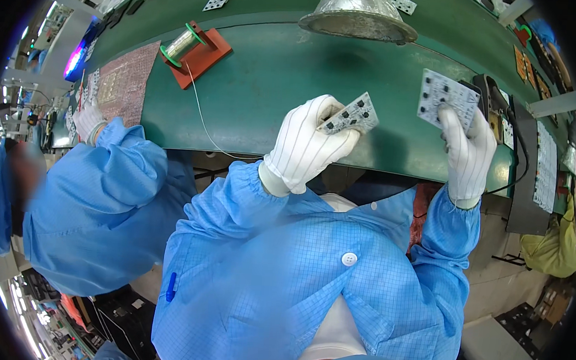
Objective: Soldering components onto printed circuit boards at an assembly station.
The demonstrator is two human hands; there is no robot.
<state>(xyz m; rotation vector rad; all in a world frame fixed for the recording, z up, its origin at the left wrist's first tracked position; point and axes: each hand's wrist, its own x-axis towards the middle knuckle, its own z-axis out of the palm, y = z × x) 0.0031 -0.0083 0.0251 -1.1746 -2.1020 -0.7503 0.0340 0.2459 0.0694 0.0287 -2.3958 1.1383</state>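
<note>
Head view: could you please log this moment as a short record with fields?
left hand: gloved, holds small circuit board above the bench edge
right hand: gloved, holds larger white circuit board
bench: green surface
on bench: solder wire spool on orange stand; metal funnel-shaped hood
co-worker: blue sleeve, on the person's left

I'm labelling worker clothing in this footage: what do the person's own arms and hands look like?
Both the left hand and right hand wear white gloves with fine pinstripes and ribbed cuffs. The arms are covered by light blue grid-patterned smock sleeves gathered with elastic at the wrists.
</note>
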